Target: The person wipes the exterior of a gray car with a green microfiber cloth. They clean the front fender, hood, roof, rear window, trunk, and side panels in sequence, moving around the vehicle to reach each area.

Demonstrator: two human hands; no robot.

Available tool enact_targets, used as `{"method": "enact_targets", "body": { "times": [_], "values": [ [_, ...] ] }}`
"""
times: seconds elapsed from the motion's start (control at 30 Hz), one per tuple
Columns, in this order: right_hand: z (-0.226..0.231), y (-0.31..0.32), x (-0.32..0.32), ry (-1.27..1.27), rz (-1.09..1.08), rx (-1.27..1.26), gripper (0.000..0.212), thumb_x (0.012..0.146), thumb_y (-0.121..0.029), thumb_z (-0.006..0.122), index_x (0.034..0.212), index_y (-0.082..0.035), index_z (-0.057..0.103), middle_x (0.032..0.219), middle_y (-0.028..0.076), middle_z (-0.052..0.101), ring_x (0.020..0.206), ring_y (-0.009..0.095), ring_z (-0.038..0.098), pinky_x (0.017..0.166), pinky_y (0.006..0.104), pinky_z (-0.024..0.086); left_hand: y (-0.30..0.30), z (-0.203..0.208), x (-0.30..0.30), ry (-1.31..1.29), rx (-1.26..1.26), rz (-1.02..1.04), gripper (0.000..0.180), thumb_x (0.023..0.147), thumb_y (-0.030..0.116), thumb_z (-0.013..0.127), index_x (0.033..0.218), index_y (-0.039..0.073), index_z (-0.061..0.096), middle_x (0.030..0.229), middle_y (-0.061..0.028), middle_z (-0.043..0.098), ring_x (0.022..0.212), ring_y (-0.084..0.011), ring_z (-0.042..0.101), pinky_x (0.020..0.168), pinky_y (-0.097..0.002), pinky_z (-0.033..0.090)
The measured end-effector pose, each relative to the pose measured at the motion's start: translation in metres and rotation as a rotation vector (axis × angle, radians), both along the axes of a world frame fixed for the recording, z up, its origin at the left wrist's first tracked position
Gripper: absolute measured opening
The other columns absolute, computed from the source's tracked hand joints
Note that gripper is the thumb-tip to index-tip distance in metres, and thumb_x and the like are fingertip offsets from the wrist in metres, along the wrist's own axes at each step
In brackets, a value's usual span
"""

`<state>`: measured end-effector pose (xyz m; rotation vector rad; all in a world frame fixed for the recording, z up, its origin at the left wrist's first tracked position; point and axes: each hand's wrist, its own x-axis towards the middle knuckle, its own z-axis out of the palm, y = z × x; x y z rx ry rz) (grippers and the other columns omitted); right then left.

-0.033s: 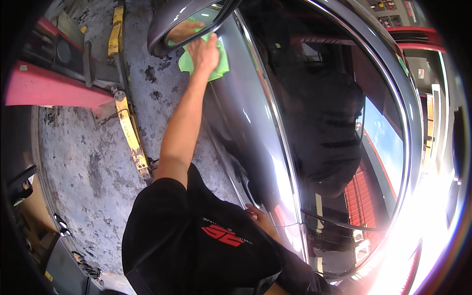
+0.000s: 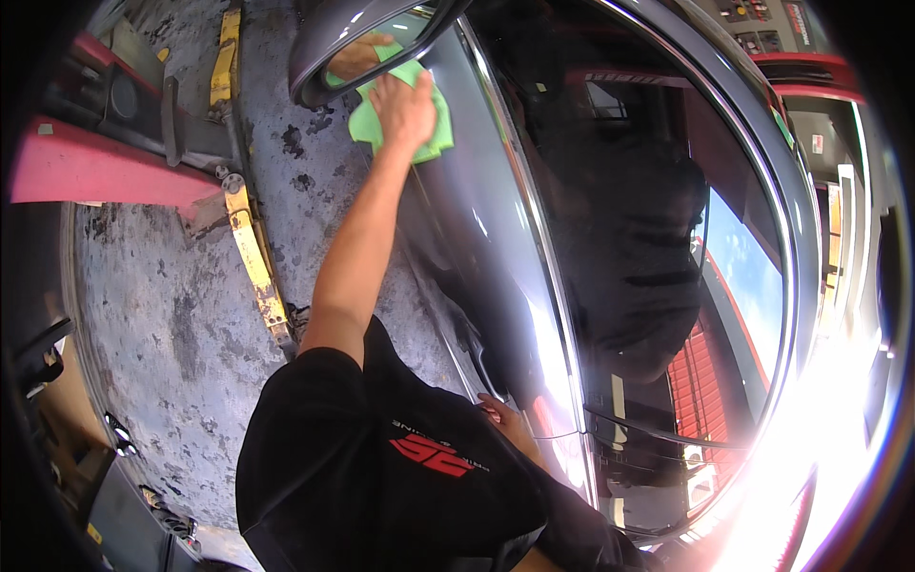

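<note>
My left hand (image 2: 406, 112) presses a green cloth (image 2: 363, 126) against the upper side of a dark grey car door (image 2: 457, 205), just below the wing mirror (image 2: 311, 69). The fingers lie forward over the cloth and the thumb points up beside them; cloth edges show around the hand. The mirror glass reflects the hand and cloth. Close to my body, my right hand (image 2: 507, 424) is curled beside the door handle (image 2: 484, 367). Its fingers are partly hidden, and what they hold, if anything, cannot be made out.
A dark side window (image 2: 610, 238) with chrome trim fills the right. On the stained concrete floor (image 2: 181, 305) to the left stand a pink-red lift arm (image 2: 105, 167) and a worn yellow bar (image 2: 253, 253). Bright glare covers the lower right.
My left hand and the green cloth have shifted slightly down and to the right on the door. My right hand has stayed about where it was.
</note>
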<state>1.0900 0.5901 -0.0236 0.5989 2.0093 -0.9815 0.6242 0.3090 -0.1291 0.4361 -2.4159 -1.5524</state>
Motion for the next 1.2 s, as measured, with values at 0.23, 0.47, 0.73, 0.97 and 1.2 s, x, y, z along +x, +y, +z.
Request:
{"method": "enact_targets", "body": {
  "times": [0.23, 0.47, 0.73, 0.97, 1.2],
  "values": [
    [0.003, -0.006, -0.035, 0.042, 0.113, -0.003, 0.049, 0.101, -0.025, 0.065, 0.145, -0.005, 0.058, 0.125, 0.018, 0.072, 0.120, 0.031, 0.068, 0.104, 0.0395, 0.051, 0.008, 0.044, 0.017, 0.281, -0.505, -0.390, 0.072, 0.106, 0.044, 0.041, 0.162, 0.001, 0.027, 0.172, -0.0170, 0.021, 0.160, -0.0347, 0.013, 0.129, -0.0531, 0.008],
    [-0.011, -0.007, -0.033, 0.017, 0.107, -0.067, 0.052, 0.100, -0.025, 0.065, 0.147, -0.007, 0.056, 0.125, 0.017, 0.072, 0.121, 0.030, 0.067, 0.105, 0.0393, 0.051, 0.026, 0.030, -0.025, 0.172, -0.461, -0.238, 0.069, 0.106, 0.040, 0.041, 0.162, 0.001, 0.029, 0.171, -0.0177, 0.023, 0.160, -0.0302, 0.016, 0.129, -0.0504, 0.012],
    [0.003, -0.028, -0.027, -0.001, 0.054, 0.013, 0.053, 0.099, -0.031, 0.062, 0.147, -0.009, 0.056, 0.138, 0.020, 0.066, 0.129, 0.036, 0.062, 0.111, 0.0434, 0.046, -0.019, -0.021, 0.019, 0.262, -0.171, -0.182, 0.064, 0.107, 0.039, 0.042, 0.160, 0.003, 0.035, 0.166, -0.0235, 0.030, 0.156, -0.0403, 0.021, 0.126, -0.0577, 0.011],
    [0.008, -0.045, -0.007, 0.041, -0.035, -0.058, 0.052, 0.098, -0.028, 0.062, 0.146, -0.008, 0.057, 0.138, 0.022, 0.065, 0.131, 0.038, 0.060, 0.112, 0.0427, 0.046, -0.023, -0.071, 0.012, 0.210, 0.240, 0.024, 0.062, 0.107, 0.039, 0.043, 0.155, 0.000, 0.043, 0.166, -0.0263, 0.028, 0.155, -0.0456, 0.019, 0.128, -0.0482, 0.014],
    [-0.036, -0.039, 0.027, 0.161, -0.066, -0.020, 0.042, 0.098, -0.024, 0.062, 0.137, -0.007, 0.063, 0.116, 0.016, 0.075, 0.110, 0.034, 0.072, 0.097, 0.0410, 0.055, -0.134, -0.081, -0.082, 0.047, -0.295, -0.270, 0.062, 0.110, 0.044, 0.038, 0.152, 0.000, 0.047, 0.162, -0.0217, 0.041, 0.152, -0.0366, 0.034, 0.125, -0.0434, 0.025]
  ]
}}
